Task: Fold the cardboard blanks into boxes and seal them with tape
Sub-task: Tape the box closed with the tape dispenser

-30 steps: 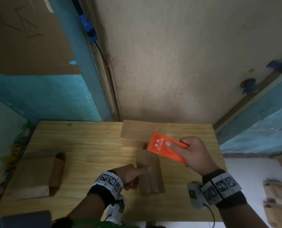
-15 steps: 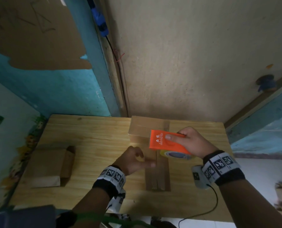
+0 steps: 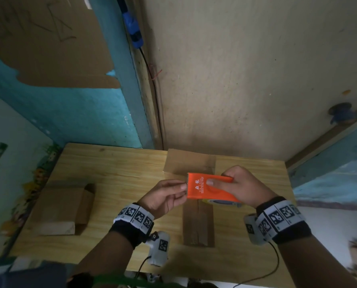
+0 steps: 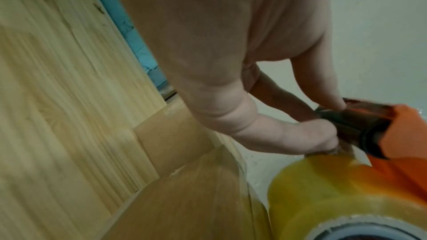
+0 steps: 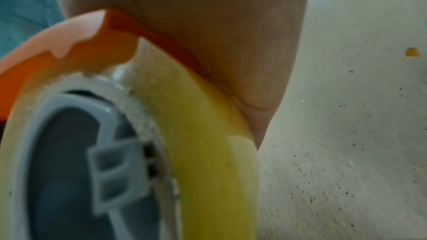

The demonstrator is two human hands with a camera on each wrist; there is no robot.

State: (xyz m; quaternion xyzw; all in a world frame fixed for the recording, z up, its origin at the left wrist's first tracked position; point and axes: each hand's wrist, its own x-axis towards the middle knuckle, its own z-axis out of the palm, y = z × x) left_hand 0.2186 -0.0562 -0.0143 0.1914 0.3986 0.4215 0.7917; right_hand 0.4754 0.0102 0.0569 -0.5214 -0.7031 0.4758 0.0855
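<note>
Tape end is what the left hand (image 3: 165, 197) is after — its thumb and forefinger (image 4: 323, 130) pinch at the front lip of the orange tape dispenser (image 3: 209, 189), where the free end comes off the yellowish roll (image 4: 328, 189). Whether the film is actually caught between the fingertips I can't tell; the left wrist view blurs right there. Other fingers curl loosely under the palm.

Right hand (image 3: 242, 187) grips the dispenser body, thumb flat across the orange top, remaining fingers wrapped round the far side. Roll and grey hub (image 5: 76, 161) sit just under that palm.

Directly below both hands lies the narrow folded box (image 3: 198, 223), long seam facing up, resting on the wooden table (image 3: 111, 169) and not yet taped as far as I can see. Beyond the fingers, touching the wall, a 2nd box (image 3: 191, 163) with a tape strip over it. Well off to the left hand's outer side, a 3rd box (image 3: 61, 208) lying with one end flap open.

Step in hand, I'd judge: pulling a length of tape to seal the seam. Next move calls for drawing the end out taut, sticking it at the seam's far end, then running the dispenser along it — keep the film straight so it doesn't fold onto itself.
</note>
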